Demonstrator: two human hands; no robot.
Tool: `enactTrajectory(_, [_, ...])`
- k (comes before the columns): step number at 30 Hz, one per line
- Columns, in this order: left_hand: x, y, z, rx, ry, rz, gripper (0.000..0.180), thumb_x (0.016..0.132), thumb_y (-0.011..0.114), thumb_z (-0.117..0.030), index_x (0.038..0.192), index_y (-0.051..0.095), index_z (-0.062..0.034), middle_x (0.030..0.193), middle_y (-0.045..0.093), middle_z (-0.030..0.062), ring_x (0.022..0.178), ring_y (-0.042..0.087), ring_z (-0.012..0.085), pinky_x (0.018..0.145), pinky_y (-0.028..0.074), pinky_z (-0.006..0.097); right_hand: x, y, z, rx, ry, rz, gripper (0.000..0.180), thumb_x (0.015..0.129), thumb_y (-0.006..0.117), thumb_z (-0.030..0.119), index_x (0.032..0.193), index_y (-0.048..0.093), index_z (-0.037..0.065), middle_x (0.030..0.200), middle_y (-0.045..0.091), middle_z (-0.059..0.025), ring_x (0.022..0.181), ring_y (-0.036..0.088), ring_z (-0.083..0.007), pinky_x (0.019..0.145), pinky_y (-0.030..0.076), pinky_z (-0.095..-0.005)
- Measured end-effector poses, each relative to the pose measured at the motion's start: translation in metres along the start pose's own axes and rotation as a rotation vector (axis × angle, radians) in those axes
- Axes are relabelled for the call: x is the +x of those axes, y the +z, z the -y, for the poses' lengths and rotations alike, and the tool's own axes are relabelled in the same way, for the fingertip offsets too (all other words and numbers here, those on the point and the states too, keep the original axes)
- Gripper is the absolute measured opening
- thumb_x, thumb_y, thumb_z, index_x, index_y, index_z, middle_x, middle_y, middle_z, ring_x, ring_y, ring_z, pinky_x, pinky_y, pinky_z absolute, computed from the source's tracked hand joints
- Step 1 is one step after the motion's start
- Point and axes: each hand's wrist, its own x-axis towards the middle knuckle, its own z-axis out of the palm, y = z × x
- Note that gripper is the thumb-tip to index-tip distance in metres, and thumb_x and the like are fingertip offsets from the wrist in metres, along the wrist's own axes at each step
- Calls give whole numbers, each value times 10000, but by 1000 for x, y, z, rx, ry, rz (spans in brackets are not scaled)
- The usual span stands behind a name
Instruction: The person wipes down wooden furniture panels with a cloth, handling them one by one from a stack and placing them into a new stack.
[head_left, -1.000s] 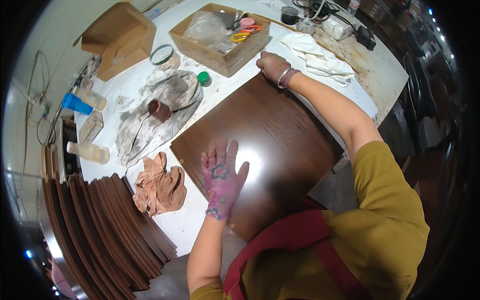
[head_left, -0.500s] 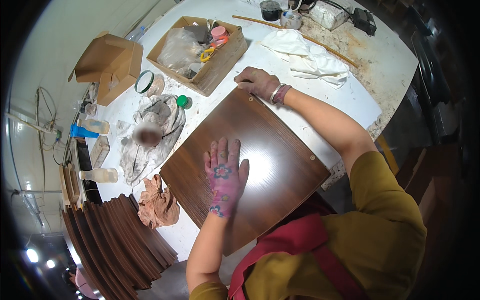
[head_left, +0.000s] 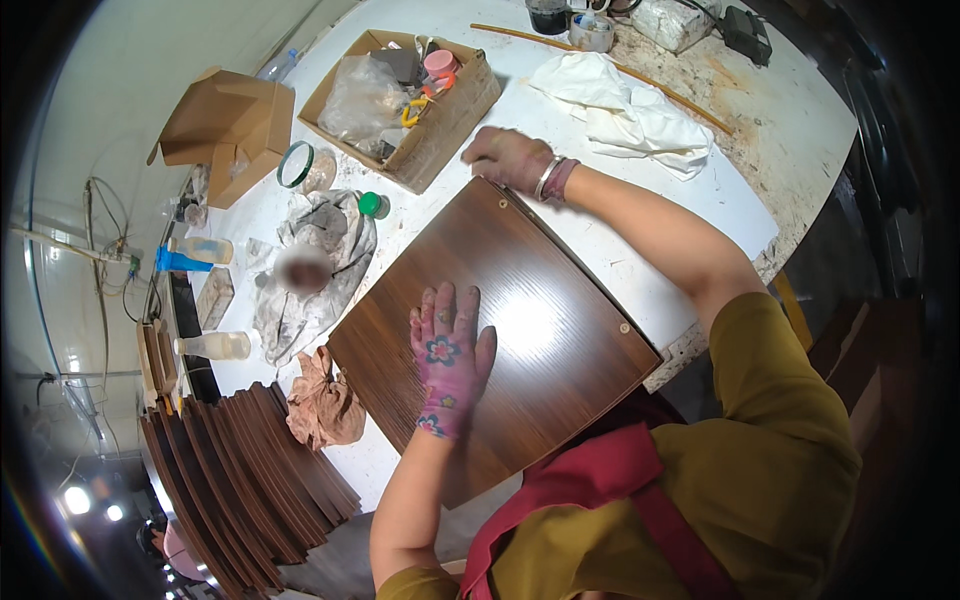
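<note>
A dark brown wood-grain panel (head_left: 560,330) lies flat on the white-covered table, its surface glossy under a light. My left hand (head_left: 446,350), in a pink flowered glove with bare fingertips, rests palm down on it, fingers stretched out. At the panel's far corner is my right hand (head_left: 508,162), gloved and with a pale band at the wrist. Its fingers are curled and closed, and whatever they hold, if anything, is hidden. Small round fittings sit near the panel's right edge. A crumpled brown cloth (head_left: 326,403) lies beside the left corner.
Several curved brown panels (head_left: 240,480) are stacked at lower left. Beyond the panel stand a cardboard box of odds and ends (head_left: 450,130) and an open carton (head_left: 262,130). A stained rag (head_left: 330,240), a green cap (head_left: 370,204) and a white cloth (head_left: 640,115) lie around.
My right hand has shifted slightly at the far corner, and its fingers are more curled than before. The left hand stays flat on the panel. The whole view has moved a little.
</note>
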Motion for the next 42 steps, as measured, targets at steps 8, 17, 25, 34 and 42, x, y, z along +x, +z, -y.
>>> enactTrajectory(8, [0, -1, -1, -12, 7, -9, 542, 865, 638, -256, 1380, 515, -141, 1445, 433, 154, 1381, 346, 366, 1152, 228, 521, -3, 5, 3, -13, -1, 16, 203, 865, 565, 175, 1012, 676, 90, 1031, 611, -109, 984, 608, -296, 890, 487, -374])
enactTrajectory(17, [1, -1, -2, -30, 2, -19, 537, 857, 644, -235, 1370, 523, -138, 1430, 439, 157, 1374, 351, 374, 1142, 240, 521, 5, 5, 3, -23, 37, 78, 220, 833, 581, 144, 1008, 698, 81, 1061, 642, -127, 1016, 618, -316, 895, 492, -390])
enactTrajectory(25, [1, -2, -2, -15, 6, -4, 534, 858, 643, -235, 1368, 525, -130, 1428, 440, 160, 1373, 352, 377, 1139, 244, 522, -8, -12, 0, 308, 217, 40, 273, 883, 656, 252, 1073, 681, 58, 1153, 645, -96, 1064, 624, -232, 947, 475, -320])
enactTrajectory(34, [1, -1, -2, -18, 7, -6, 554, 847, 650, -241, 1372, 521, -125, 1434, 433, 166, 1369, 355, 380, 1137, 241, 518, -62, -29, 17, 135, 69, 212, 248, 902, 625, 237, 1054, 683, 50, 1061, 641, -112, 1027, 626, -255, 928, 484, -346])
enactTrajectory(42, [5, -4, -5, -4, 33, 10, 543, 862, 628, -221, 1381, 510, -111, 1441, 421, 170, 1374, 345, 381, 1144, 238, 512, -44, -11, -7, 247, -8, 114, 240, 908, 626, 234, 1064, 680, 60, 1077, 656, -86, 1015, 628, -245, 929, 485, -330])
